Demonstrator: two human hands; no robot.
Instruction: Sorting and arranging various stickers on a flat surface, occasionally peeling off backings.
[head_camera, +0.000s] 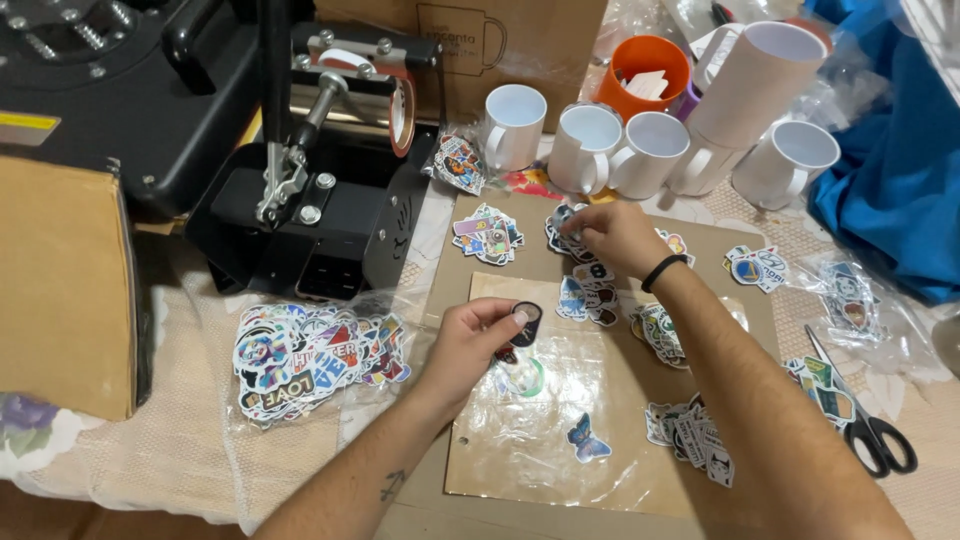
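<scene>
Small dark oval sticker (526, 322), l. hand (470, 345)

Hands (470, 345) among stickers (585, 290), perhaps sorting

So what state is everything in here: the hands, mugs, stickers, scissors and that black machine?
left hand: pinching a small dark sticker.
right hand: fingers picking at a sticker pile.
white mugs: upright, look empty.
orange cup: upright, holds pale pieces.
scissors: lying flat, blades closed.
mug press: no mug loaded.
bagged stickers: heaped inside clear plastic.
clear sheet: flat on the board, one blue sticker on it.
</scene>
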